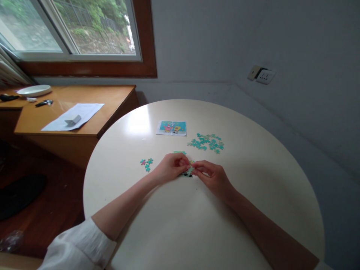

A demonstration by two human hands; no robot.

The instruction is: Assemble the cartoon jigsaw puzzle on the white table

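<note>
My left hand (174, 166) and my right hand (213, 176) meet at the middle of the round table. Their fingertips are pinched around a small pale green jigsaw piece (191, 170), just over a partly joined jigsaw puzzle (186, 175). The left hand covers much of that puzzle; a green strip of jigsaw pieces (179, 152) shows behind it. Left of my hands lie a few loose jigsaw pieces (147, 167), one with pink on it. A larger spread of green and teal jigsaw pieces (206, 142) lies beyond my right hand.
Behind the puzzle lies a picture card (171, 128) with two cartoon figures. The white round table (225, 232) has a curved edge near the wall. To the left stands a wooden desk (118, 99) with a paper sheet (91, 110), a small grey block (73, 120) and a white plate (34, 90).
</note>
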